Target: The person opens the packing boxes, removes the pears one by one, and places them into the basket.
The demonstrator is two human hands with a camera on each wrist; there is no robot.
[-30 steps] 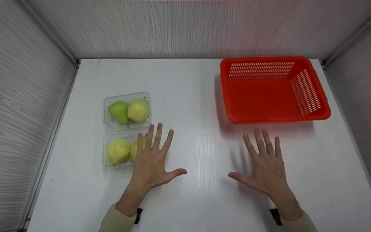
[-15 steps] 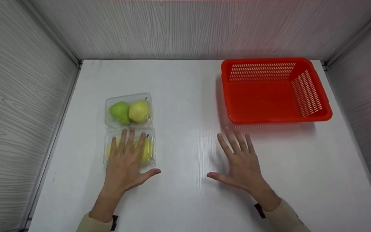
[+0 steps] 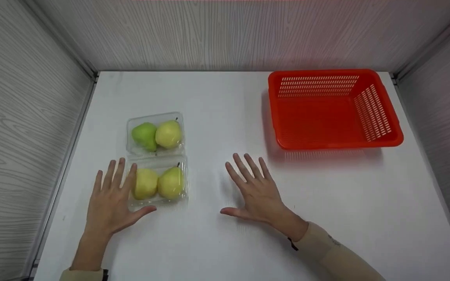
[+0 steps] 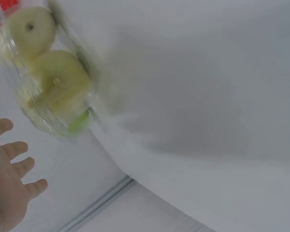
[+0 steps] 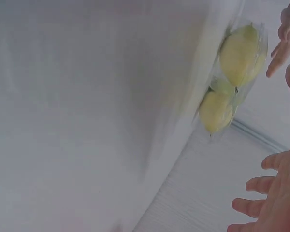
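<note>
Two clear plastic boxes stand one behind the other on the left of the table. The front box (image 3: 184, 183) holds two yellow-green pears (image 3: 171, 182); the back box (image 3: 131, 117) holds a green pear (image 3: 144, 136) and a yellowish one. My left hand (image 3: 109, 208) is spread wide at the front box's left side, its index fingertip overlapping the box edge in the head view. To the right of that box, with a gap between, my right hand (image 3: 260, 197) has its fingers spread too. Neither hand holds anything. In the right wrist view both pear boxes (image 5: 239, 55) show beyond the hand.
A red plastic basket (image 3: 338, 143) with slotted walls stands at the back right of the white table (image 3: 217, 249), nothing visible inside. Pale wood-grain panels (image 3: 193, 35) close off the back and both sides.
Both hands have moved left, fingers still spread. My left hand passed across the front box to its left side; my right hand came away from below the basket toward the box.
</note>
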